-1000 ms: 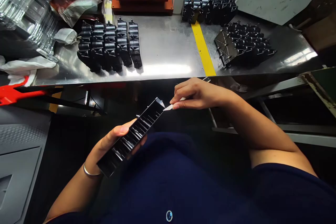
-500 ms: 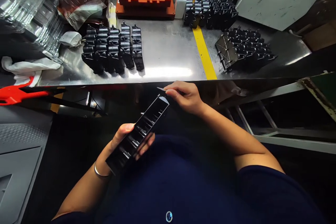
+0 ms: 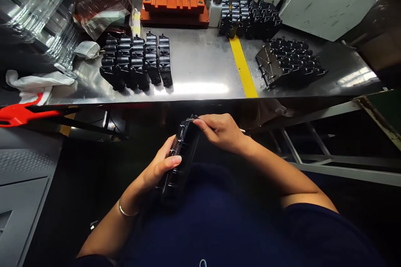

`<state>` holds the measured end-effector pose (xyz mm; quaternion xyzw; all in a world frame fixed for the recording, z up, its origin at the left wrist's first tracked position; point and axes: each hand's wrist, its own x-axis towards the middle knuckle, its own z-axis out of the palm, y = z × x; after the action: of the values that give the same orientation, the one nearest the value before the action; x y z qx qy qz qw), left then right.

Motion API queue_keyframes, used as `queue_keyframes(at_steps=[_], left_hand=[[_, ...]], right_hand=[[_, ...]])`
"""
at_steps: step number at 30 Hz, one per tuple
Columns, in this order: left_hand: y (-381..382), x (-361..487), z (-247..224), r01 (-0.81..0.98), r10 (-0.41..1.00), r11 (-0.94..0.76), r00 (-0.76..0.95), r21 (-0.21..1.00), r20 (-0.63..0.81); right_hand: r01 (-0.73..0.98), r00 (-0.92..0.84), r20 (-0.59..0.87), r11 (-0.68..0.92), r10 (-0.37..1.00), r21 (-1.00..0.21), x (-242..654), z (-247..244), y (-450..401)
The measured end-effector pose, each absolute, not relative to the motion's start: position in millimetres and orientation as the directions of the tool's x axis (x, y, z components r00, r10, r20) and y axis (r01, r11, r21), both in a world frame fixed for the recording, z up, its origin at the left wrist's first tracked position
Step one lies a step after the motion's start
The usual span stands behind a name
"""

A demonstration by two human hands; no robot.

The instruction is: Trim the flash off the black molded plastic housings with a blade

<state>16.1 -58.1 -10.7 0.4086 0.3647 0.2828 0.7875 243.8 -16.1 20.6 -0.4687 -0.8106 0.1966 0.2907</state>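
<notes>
My left hand (image 3: pixel 161 162) is wrapped round a long black plastic housing (image 3: pixel 184 146), thumb across its near side. The housing stands tilted above my lap, its upper end pointing toward the table edge. At that upper end is my right hand (image 3: pixel 219 131), thumb and forefinger pinched on a thin blade-like tool (image 3: pixel 242 130). Its light tail pokes out behind the palm near the wrist. The tool's tip meets the housing's upper corner or lies very close to it; my fingers partly hide that spot.
Rows of similar black parts stand on the metal table (image 3: pixel 200 62) at left (image 3: pixel 138 62), back right and right (image 3: pixel 291 60). Behind are an orange fixture (image 3: pixel 173 6) and a pump bottle (image 3: pixel 215 10). A red-handled tool (image 3: pixel 25 112) juts out at the left edge.
My left hand has turned the housing more upright and shifted it right, so its outer side shows instead of its ribbed hollow. My right hand has come down onto its upper end.
</notes>
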Motion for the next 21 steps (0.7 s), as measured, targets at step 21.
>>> queue_keyframes(at_steps=[21], left_hand=[[-58.2,-2.0,9.5,-0.113,0.574,0.613,0.743,0.782,-0.343]], right_hand=[[0.472,-0.750,0.062,0.598,0.658,-0.648,292.4,70.3,-6.7]])
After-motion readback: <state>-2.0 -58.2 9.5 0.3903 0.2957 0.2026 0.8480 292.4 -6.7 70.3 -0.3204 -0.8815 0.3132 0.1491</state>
